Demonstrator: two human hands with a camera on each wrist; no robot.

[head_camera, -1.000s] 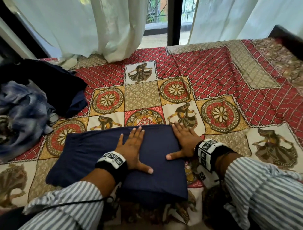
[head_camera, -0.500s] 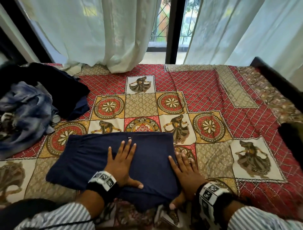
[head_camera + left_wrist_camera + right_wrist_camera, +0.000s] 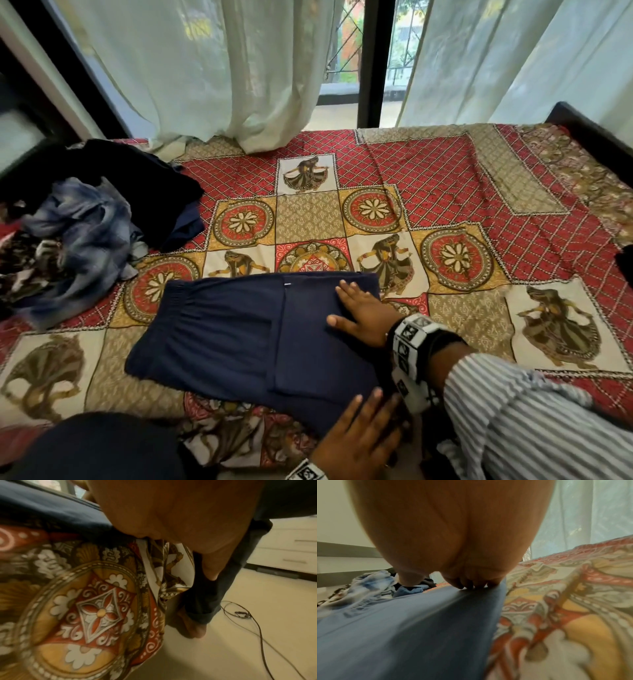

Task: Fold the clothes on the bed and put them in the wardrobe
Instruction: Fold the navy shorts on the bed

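Navy garment [image 3: 246, 342]: soft, light, floppy. Right hand [image 3: 363, 317] flat on right edge; left hand [image 3: 359, 435] flat at near corner. Scoop from underneath.

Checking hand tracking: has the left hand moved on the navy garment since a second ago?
Yes. The left hand left the middle of the folded navy garment and slid to its near right corner by the bed edge, below the right hand.

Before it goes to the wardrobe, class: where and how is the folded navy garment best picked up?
Probably at its right, doubled end. Slide flat hands under the navy garment from that side, where the right hand and left hand already rest; the gathered waistband end is looser.
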